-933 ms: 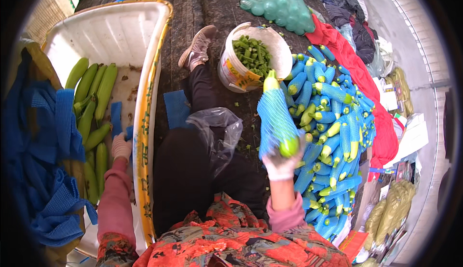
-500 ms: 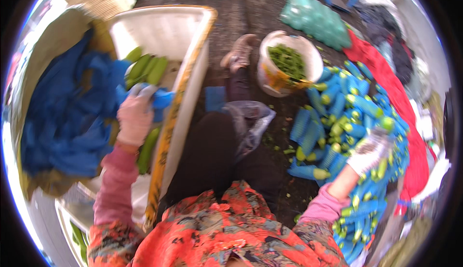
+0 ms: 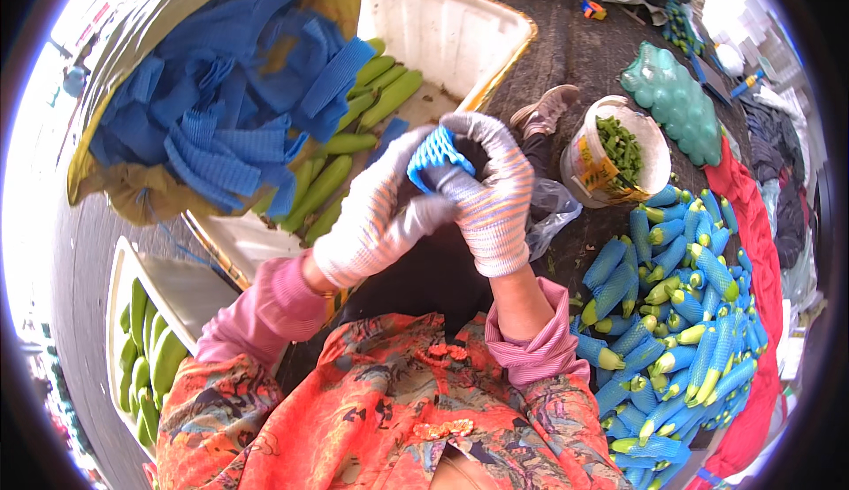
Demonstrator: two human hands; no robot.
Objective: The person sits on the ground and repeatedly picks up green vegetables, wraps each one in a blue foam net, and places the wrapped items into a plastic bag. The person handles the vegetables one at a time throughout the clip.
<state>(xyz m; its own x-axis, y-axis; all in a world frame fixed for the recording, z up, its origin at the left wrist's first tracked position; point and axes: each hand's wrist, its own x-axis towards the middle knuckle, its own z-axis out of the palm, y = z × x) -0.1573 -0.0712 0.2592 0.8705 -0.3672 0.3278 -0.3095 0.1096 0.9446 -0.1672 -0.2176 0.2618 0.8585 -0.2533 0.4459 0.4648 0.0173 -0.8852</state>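
Mostly, gloved hands [image 3: 442, 198] hide the blue net sleeve [image 3: 433, 156] (top showing).

Both hands are wearing knit work gloves, the left hand [image 3: 376, 225] and the right hand [image 3: 491, 194] alike, pale grey-white with thin pinkish stripes running across them (kinda fuzzy and worn-looking). Pink ribbed sleeve cuffs [image 3: 539, 348] are poking out at the wrists. Over that the person is wearing a bright orange-red top [image 3: 371, 410] with a busy flower pattern in blue and yellow, plus little knotted buttons down the front. Dark trousers [image 3: 442, 269] are showing below.
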